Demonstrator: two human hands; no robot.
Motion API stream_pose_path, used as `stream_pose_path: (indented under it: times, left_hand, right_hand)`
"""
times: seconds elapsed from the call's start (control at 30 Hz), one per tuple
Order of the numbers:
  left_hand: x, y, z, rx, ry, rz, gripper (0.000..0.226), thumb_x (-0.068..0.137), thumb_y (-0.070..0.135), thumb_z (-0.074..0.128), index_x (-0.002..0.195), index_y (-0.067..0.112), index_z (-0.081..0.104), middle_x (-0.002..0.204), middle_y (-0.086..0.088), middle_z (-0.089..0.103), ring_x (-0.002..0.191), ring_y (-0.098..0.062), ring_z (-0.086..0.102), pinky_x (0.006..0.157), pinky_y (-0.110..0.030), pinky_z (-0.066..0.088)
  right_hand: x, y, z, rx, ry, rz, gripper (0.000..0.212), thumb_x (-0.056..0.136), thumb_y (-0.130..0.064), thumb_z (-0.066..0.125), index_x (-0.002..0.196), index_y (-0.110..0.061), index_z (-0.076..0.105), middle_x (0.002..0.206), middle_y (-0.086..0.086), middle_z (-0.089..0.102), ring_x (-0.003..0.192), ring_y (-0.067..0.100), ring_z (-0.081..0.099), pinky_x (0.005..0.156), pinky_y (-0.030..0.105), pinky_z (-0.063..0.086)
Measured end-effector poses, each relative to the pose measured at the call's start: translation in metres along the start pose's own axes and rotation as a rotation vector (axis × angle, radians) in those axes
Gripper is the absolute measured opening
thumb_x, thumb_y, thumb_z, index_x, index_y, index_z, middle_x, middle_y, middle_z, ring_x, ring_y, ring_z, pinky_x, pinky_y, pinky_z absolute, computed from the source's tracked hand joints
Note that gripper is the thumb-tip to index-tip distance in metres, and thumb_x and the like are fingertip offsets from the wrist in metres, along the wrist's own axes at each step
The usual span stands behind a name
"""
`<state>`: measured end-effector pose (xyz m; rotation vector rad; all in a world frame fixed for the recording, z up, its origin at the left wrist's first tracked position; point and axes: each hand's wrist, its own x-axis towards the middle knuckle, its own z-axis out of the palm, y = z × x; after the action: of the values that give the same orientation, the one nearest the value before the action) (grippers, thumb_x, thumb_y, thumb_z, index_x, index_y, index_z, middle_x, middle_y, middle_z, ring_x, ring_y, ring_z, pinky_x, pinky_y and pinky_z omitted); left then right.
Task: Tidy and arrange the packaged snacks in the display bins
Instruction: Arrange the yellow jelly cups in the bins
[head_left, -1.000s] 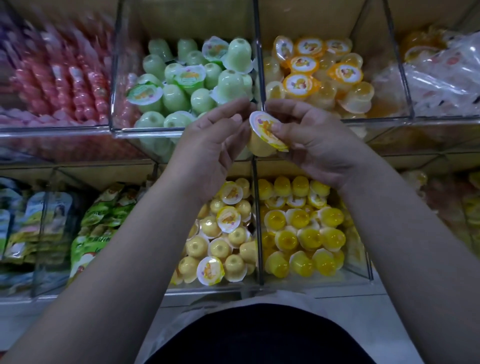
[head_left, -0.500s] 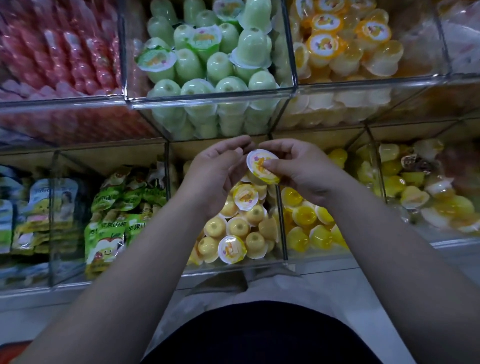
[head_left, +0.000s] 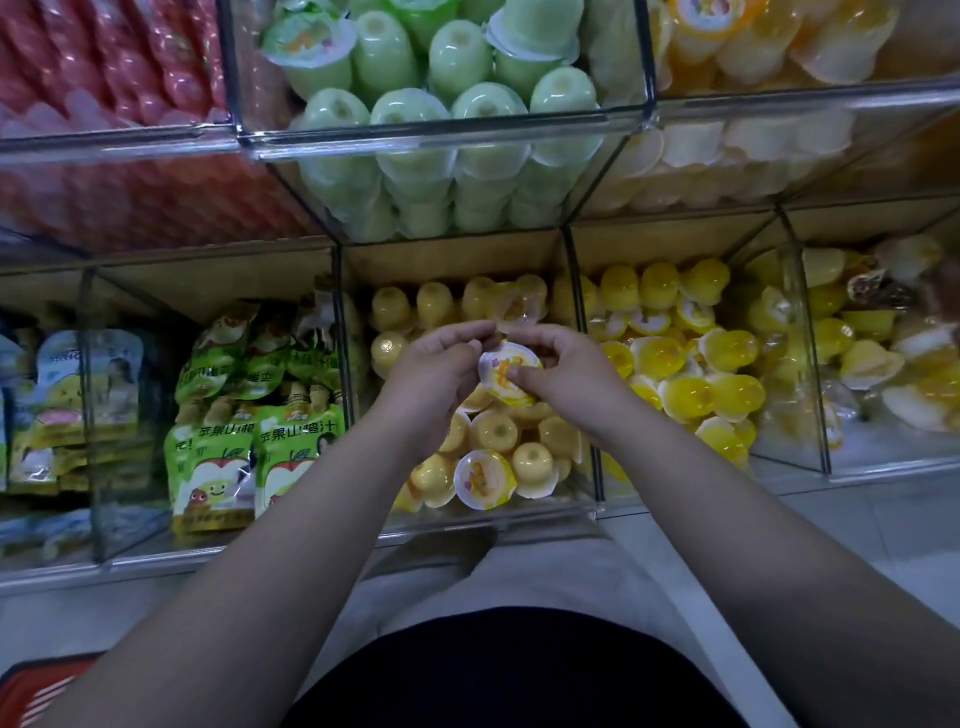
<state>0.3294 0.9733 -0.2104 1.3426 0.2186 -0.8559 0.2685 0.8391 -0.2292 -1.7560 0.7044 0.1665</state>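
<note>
A small yellow jelly cup with a printed white lid is held between both hands, above the lower middle clear bin of pale yellow jelly cups. My right hand pinches it from the right, thumb on the lid. My left hand has its fingers curled at the cup's left edge. Further pale yellow cups lie below the hands, some lid up, some upside down.
The bin to the right holds bright yellow cups. The left one holds green juice pouches. On the shelf above are green cups, orange cups and red wrapped snacks. A red basket sits at bottom left.
Both hands have come down with the cup, from in front of the upper bins' rim to over the lower bin of pale yellow cups. The view has tilted downward.
</note>
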Motion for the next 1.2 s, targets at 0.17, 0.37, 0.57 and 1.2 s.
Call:
stream_pose_path:
  times: [0.17,0.37,0.57,1.2]
  left_hand:
    - [0.009,-0.016,-0.020,0.010,0.029,-0.036,0.024,0.099,0.000,0.043,0.104,0.013,0.063,0.103,-0.009,0.069,0.093,-0.014,0.068,0.084,-0.023,0.055]
    - [0.013,-0.028,-0.036,0.108,0.028,-0.085,0.024,0.100,0.004,0.043,0.104,0.015,0.063,0.102,-0.005,0.070,0.099,-0.013,0.065,0.096,-0.030,0.047]
    - [0.018,-0.036,-0.041,0.138,-0.007,-0.084,0.027,0.098,0.002,0.043,0.105,0.017,0.064,0.111,-0.006,0.069,0.116,-0.018,0.060,0.105,-0.032,0.043]
    - [0.031,-0.022,-0.059,0.163,0.133,0.100,0.035,0.086,-0.018,0.054,0.098,0.014,0.061,0.086,0.000,0.063,0.076,-0.005,0.060,0.067,-0.013,0.048]
  right_hand:
    - [0.008,0.013,0.025,-0.090,-0.018,-0.002,0.040,0.083,-0.006,0.073,0.120,-0.015,0.063,0.106,-0.003,0.064,0.096,0.010,0.061,0.089,0.026,0.050]
    - [0.013,0.026,0.046,-0.266,-0.032,-0.031,0.039,0.082,-0.012,0.074,0.120,-0.015,0.064,0.116,0.000,0.063,0.101,0.013,0.058,0.086,0.026,0.046]
    - [0.015,0.024,0.048,-0.427,-0.034,-0.086,0.037,0.084,-0.015,0.072,0.120,-0.014,0.063,0.116,0.003,0.058,0.092,0.007,0.047,0.072,0.016,0.032]
    - [0.031,0.004,0.063,-0.306,-0.014,-0.061,0.028,0.087,-0.017,0.070,0.114,-0.015,0.061,0.110,-0.002,0.060,0.092,0.009,0.049,0.073,0.018,0.033]
